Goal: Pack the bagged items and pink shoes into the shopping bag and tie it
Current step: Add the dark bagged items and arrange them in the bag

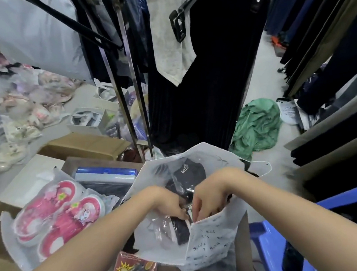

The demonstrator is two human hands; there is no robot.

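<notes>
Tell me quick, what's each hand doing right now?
Left hand: fingers closed on a clear-wrapped dark bagged item.
Right hand: fingers closed on the same item, inside the shopping bag.

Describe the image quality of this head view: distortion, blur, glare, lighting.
Head view: strong wide-angle distortion bends the hanging clothes racks outward; edges are smeared, especially the pile of bagged pastel clothes at left; the centre is sharper, where both hands work in the white plastic shopping bag; soft glare on the clear wrap over the pink shoes; lighting is even, with no hard shadows.
</notes>
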